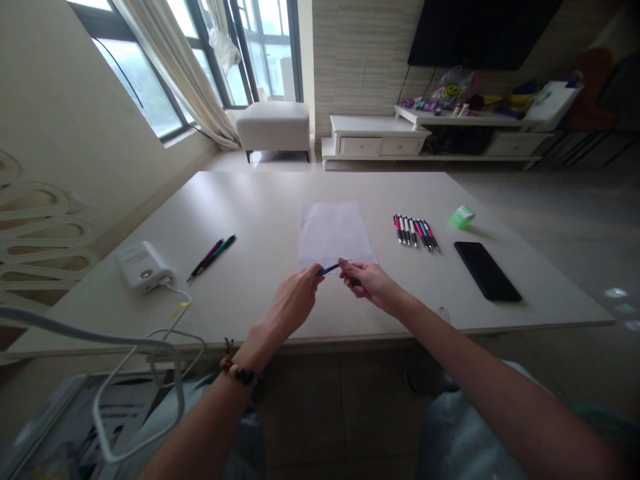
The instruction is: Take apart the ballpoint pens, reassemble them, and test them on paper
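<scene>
Pinching a slim blue pen (327, 270) between them, the left hand (293, 300) and right hand (373, 283) hold it in nearly closed fingers (353, 270) toward the front edge of the pale desk (260, 213), just at the near edge of a white paper sheet (333, 233).

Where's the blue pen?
In the head view, the blue pen sits between the left hand and right hand, at the near edge of the paper.
</scene>
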{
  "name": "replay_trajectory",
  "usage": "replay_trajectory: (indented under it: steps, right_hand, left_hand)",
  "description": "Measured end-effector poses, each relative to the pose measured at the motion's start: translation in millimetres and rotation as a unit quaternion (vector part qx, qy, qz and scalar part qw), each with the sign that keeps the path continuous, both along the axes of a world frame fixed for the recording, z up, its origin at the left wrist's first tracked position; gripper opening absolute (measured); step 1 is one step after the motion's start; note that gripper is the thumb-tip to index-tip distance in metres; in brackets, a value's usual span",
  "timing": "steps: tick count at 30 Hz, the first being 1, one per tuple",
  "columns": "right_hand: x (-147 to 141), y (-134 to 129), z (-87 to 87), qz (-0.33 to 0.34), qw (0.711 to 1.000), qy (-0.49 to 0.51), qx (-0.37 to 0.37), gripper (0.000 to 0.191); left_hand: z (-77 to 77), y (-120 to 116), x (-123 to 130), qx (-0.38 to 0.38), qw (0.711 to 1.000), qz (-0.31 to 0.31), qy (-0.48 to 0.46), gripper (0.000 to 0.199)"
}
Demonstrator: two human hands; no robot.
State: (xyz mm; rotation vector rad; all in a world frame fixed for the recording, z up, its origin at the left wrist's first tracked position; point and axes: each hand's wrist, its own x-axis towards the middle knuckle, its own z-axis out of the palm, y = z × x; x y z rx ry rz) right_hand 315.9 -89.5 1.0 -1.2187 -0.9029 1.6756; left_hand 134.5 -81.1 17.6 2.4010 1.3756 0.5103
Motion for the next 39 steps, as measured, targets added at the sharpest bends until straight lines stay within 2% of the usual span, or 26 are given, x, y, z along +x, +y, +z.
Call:
replay_trajectory:
  steps: [3,8,12,22,32,39]
  right_hand:
    - [-6.6,2.1,-6.1,-0.015,0.997,-0.076,0.017,0.044]
    - [-9.2,2.5,-4.9,-0.005,0.999,-0.012,0.038,0.034]
    - [-8.4,1.8,-1.5,-0.015,0.996,-0.059,0.058,0.037]
    - [0.3,2.4,1.6,0.038,0.997,-0.042,0.058,0.034]
    - [6.9,3.2,1.4,0.081,0.989,-0.093,0.084,0.039]
    - [8.9,3.3,4.5,0.082,0.987,-0.105,0.094,0.040]
  left_hand:
    - [0.2,-3.6,3.1,0.023,0.999,-0.019,0.038,0.019]
    - [1.7,-2.5,2.5,0.031,0.999,-0.025,0.032,0.020]
    - [2.2,-0.5,-0.3,0.042,0.999,-0.030,0.008,0.019]
    - [1.6,0.6,-4.5,0.038,0.998,-0.043,0.013,0.021]
    - [2.1,1.0,-5.8,0.036,0.998,-0.048,0.013,0.022]
    - [3.1,2.1,-6.7,0.035,0.998,-0.046,0.015,0.024]
